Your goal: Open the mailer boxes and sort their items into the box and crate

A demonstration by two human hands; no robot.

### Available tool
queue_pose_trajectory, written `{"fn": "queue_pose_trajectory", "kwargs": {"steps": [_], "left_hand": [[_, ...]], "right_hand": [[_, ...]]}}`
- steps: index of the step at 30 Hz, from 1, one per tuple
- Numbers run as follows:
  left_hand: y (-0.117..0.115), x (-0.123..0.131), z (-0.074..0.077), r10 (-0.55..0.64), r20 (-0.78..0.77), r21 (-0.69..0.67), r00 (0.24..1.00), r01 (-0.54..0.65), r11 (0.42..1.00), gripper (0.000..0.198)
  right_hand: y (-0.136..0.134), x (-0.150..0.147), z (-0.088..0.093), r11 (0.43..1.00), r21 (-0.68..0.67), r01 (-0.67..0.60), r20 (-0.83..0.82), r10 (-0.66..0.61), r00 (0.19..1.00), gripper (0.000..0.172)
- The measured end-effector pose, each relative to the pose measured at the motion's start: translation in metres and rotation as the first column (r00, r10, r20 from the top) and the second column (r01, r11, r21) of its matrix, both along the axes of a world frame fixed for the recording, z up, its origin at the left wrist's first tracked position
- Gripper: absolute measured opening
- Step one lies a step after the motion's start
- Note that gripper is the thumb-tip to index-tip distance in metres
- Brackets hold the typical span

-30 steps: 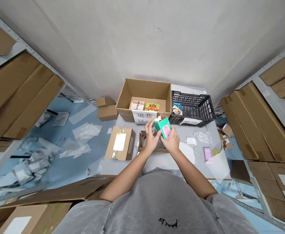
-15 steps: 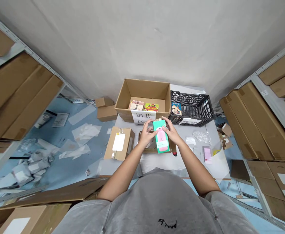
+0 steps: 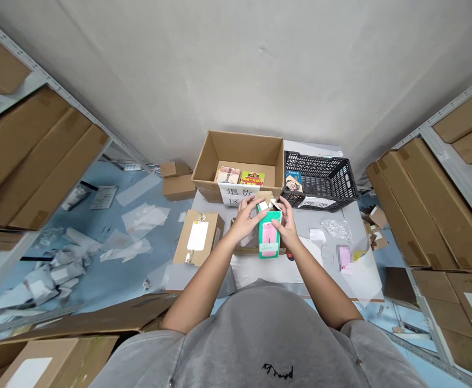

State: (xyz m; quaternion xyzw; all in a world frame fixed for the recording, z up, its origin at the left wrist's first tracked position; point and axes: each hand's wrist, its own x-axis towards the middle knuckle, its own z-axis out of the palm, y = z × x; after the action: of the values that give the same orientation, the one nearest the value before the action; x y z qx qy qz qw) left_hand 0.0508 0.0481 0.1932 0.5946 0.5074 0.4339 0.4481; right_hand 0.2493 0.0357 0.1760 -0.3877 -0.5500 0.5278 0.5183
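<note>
My left hand (image 3: 246,218) and my right hand (image 3: 286,224) hold a green and white retail box (image 3: 269,241) upright between them, with a pink product picture on its face. The fingers of both hands rest near its top end, where small white and cardboard flaps stick up. Beneath the hands lies a shallow open cardboard box (image 3: 244,250), mostly hidden by my hands and the green box.
Ahead stands an open cardboard carton (image 3: 240,151) holding colourful boxes, with a Chinese paper sign (image 3: 236,195) on its front. A black plastic crate (image 3: 320,180) sits to its right. A taped parcel (image 3: 198,238) lies left; bubble wrap (image 3: 336,229) lies right. Shelves with flat cartons flank the table.
The green box has turned and now stands more upright, with its top flaps nearer the carton. Both hands have shifted up towards that end.
</note>
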Motion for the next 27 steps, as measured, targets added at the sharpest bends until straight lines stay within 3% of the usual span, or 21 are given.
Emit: {"fn": "queue_pose_trajectory", "kwargs": {"steps": [4,6,8,11,15,17,22,27], "left_hand": [[0.023,-0.002,0.02,-0.199,-0.084,-0.111,0.977,0.189,0.976,0.046],[0.031,0.001,0.026,-0.233,-0.1,-0.13,0.967,0.219,0.967,0.041],[0.035,0.006,0.027,-0.21,-0.058,-0.123,0.976,0.202,0.972,0.036],[0.038,0.016,0.021,-0.108,0.143,-0.134,0.984,0.128,0.983,0.034],[0.041,0.025,0.012,-0.004,0.365,-0.255,0.931,0.104,0.961,0.043],[0.043,0.023,0.009,0.021,0.394,-0.278,0.919,0.097,0.956,0.045],[0.043,0.012,0.002,0.073,0.36,-0.186,0.93,-0.005,0.983,0.04],[0.039,0.013,-0.007,0.143,0.485,-0.337,0.863,0.034,0.941,0.049]], "right_hand": [[0.0,0.002,-0.003,0.999,-0.008,-0.031,0.005,0.031,1.0,0.106],[0.0,0.003,-0.004,0.998,-0.01,-0.058,0.003,0.059,0.998,0.107],[-0.001,0.004,-0.004,0.998,-0.005,-0.063,-0.011,0.063,0.998,0.106],[-0.002,0.004,-0.003,0.998,-0.003,-0.065,-0.03,0.065,0.997,0.103],[-0.004,0.004,0.0,0.998,-0.038,-0.054,0.008,0.054,0.998,0.1],[-0.004,0.004,0.0,0.998,-0.039,-0.041,0.016,0.041,0.999,0.1],[-0.006,0.0,-0.005,0.999,-0.038,-0.009,0.032,0.01,0.999,0.094],[-0.006,-0.008,-0.01,1.0,-0.007,0.031,0.059,-0.03,0.998,0.084]]}}
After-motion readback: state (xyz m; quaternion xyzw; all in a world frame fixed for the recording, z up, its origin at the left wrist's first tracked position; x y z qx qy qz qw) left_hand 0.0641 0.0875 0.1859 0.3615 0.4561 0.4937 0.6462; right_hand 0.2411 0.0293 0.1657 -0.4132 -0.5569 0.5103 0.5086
